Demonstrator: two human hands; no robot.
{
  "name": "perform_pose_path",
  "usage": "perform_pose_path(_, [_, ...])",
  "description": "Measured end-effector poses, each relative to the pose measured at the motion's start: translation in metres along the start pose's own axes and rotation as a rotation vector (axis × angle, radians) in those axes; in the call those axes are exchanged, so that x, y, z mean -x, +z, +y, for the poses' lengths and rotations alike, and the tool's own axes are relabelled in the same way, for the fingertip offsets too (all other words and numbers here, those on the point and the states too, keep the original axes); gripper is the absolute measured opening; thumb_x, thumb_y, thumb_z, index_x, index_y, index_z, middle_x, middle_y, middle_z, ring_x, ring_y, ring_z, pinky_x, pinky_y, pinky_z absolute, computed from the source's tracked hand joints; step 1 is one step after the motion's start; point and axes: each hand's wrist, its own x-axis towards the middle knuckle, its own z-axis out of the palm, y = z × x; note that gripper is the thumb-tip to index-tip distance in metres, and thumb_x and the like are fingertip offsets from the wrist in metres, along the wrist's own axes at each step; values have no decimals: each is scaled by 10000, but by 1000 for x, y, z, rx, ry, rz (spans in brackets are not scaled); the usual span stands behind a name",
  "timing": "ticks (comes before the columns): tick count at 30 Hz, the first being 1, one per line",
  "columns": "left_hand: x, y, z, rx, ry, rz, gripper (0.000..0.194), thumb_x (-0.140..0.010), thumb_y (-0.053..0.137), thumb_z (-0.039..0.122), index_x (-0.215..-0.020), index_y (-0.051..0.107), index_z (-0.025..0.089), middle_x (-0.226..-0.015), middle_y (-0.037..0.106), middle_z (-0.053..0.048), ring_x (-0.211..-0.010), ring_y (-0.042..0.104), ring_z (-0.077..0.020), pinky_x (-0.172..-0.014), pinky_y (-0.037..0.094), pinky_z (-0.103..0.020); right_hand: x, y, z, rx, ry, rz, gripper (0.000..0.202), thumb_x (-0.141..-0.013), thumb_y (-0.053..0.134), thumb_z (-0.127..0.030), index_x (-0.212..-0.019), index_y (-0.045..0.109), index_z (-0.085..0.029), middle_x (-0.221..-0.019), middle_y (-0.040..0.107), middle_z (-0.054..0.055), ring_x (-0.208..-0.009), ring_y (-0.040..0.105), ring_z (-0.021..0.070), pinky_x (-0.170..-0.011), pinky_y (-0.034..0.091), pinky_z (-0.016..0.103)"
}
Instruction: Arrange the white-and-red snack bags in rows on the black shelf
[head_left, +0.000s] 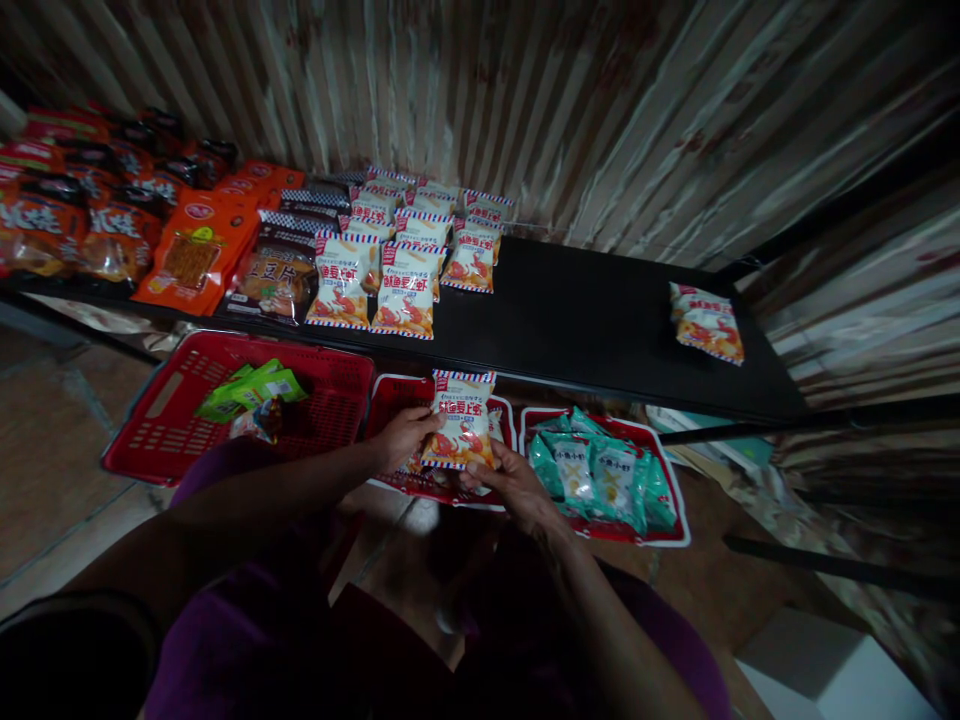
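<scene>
Both my hands hold one white and orange snack bag [463, 418] upright above the middle red basket [388, 392]. My left hand [407, 440] grips its left edge. At its lower right side, my right hand [511, 480] has its fingers closed on the bag. More bags of the same kind lie in the basket below, partly hidden by the held one. Matching bags [406, 290] stand in rows on the black shelf [555, 310], and a single one [706, 322] lies near the shelf's right end.
Orange snack packs [191, 255] and brown bags [274, 270] fill the shelf's left part. A red basket [165, 400] at the left holds green packets [251, 388]. At the right, another basket [679, 500] holds teal bags [615, 480]. A white box [817, 660] is at the lower right.
</scene>
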Motion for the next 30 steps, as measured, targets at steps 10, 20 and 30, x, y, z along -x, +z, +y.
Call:
perform_pose_path(10, [-3, -9, 1, -20, -10, -5, 408, -656, 751, 388, -935, 607, 128, -759, 676, -52, -649, 633, -153, -647, 504, -288, -7, -7, -12, 133, 15, -141, 444, -635, 764, -367, -1033, 633, -221, -878, 717, 13, -752, 669, 166, -699, 525, 292])
perform_pose_path(20, [-8, -23, -10, -161, 13, -100, 456, -598, 776, 421, -889, 589, 124, -818, 681, -52, -717, 634, -164, -727, 488, -300, -34, -18, -23, -59, -159, 303, 362, -605, 762, -448, -890, 698, -234, -919, 715, 24, -839, 658, 184, -780, 523, 318])
perform_pose_path(30, [-10, -28, -11, -214, 15, -141, 509, -602, 769, 415, -981, 588, 127, -883, 688, -80, -817, 643, -207, -785, 484, -337, -44, -13, -27, -6, -254, 467, 312, -560, 771, -470, -671, 682, -192, -540, 593, -35, -502, 513, 95, -549, 441, 242])
